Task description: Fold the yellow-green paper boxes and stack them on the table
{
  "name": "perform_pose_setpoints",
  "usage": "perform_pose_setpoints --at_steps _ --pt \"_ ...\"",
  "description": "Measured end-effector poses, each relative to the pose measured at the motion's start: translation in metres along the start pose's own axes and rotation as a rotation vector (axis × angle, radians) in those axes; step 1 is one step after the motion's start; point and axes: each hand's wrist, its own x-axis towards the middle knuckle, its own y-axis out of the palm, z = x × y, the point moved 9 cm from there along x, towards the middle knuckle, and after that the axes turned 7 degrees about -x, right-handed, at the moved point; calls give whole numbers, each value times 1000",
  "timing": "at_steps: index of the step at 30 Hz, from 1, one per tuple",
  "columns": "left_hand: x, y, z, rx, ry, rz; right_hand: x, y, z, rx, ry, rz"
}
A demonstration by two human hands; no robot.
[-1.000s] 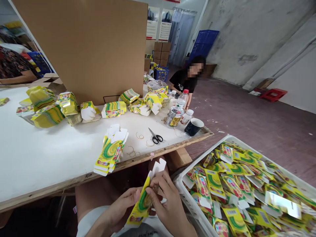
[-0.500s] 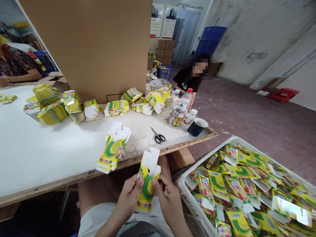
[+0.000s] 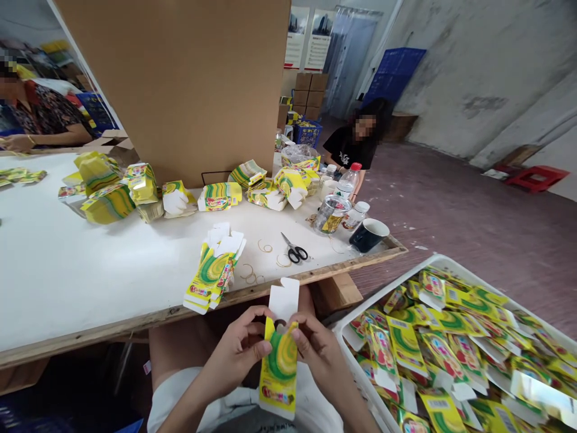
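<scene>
A small yellow and green printed carton (image 3: 280, 367) is held above my lap, its white top flap (image 3: 285, 299) standing up. My left hand (image 3: 241, 346) pinches its left upper edge between thumb and fingers. At the right upper edge, my right hand (image 3: 318, 346) grips it the same way, fingers near the opening. Flat cartons of the same print lie in a small stack (image 3: 214, 267) at the table's edge, left of my hands. Black-handled scissors (image 3: 296, 251) and several rubber bands (image 3: 250, 274) lie beyond the carton.
A white crate (image 3: 345, 343) full of cartons stands at my right. Along the back of the white table (image 3: 112, 264) are carton bundles (image 3: 220, 196) before a large cardboard sheet (image 3: 180, 90). A dark mug (image 3: 364, 237) and jars stand at the right corner. Two other people sit nearby.
My fingers have shifted up to the carton's top edges, and its small side flaps no longer stand out. The view has turned slightly left.
</scene>
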Motion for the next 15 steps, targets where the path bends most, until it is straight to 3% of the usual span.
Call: perform_pose_setpoints --at_steps 5,9,12,15 --pt "1 1 8 -95 -12 -15 6 -9 11 -147 -109 -83" --pt "4 0 7 4 28 -22 8 -20 7 -143 -127 -182" --pt "6 -8 2 155 95 -101 8 -23 10 -202 -163 -139" --pt "7 -12 0 238 133 -175 8 -22 0 -204 -40 -56"
